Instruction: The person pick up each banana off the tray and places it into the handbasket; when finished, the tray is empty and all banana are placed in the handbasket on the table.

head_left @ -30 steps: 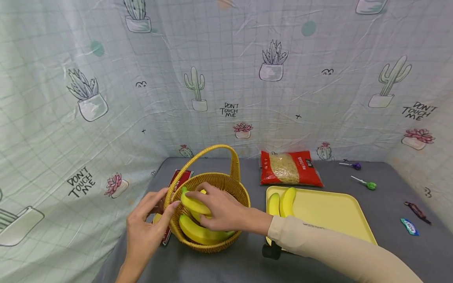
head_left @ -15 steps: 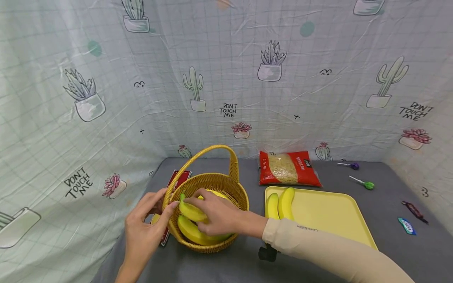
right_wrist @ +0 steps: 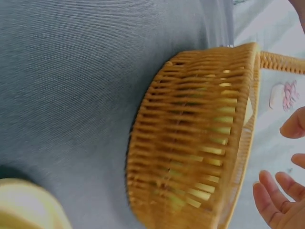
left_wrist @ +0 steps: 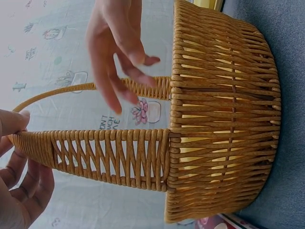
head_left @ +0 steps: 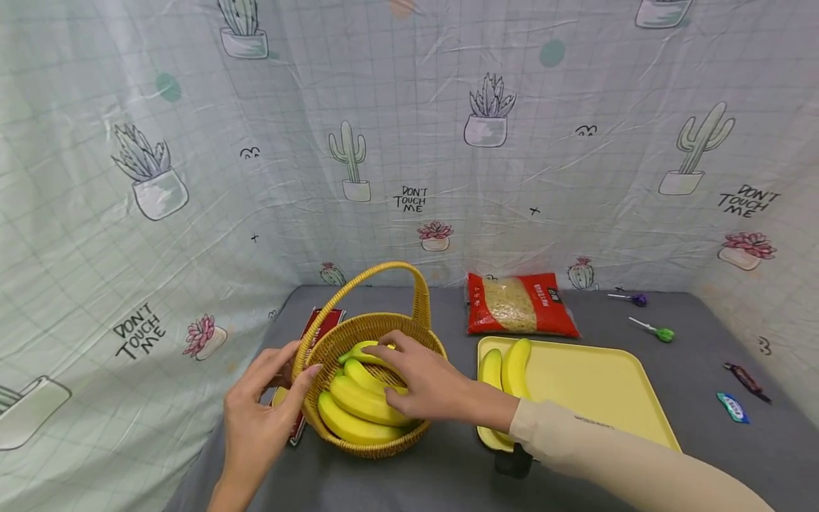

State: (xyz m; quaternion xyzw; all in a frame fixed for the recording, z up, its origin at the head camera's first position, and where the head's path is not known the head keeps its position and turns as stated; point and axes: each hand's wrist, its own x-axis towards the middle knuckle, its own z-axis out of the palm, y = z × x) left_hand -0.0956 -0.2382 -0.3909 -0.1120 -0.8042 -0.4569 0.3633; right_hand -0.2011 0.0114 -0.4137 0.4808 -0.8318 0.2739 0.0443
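Bananas [head_left: 361, 405] are stacked in the basket [head_left: 377, 446] (left of the tray [head_left: 595, 387]); two bananas [head_left: 508, 366] are laid on that tray, the bag [head_left: 520, 304] behind.

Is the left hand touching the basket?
Touching. In the head view the left hand has its thumb and fingertips on the rim of the basket, where the handle starts; the bananas lie inside.

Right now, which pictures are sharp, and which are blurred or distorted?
Head view: sharp, evenly lit, though wide-angle bending curves the backdrop; wicker basket clear. Left wrist view: sharp weave. Right wrist view: motion blur smears the basket and the yellow tray corner.
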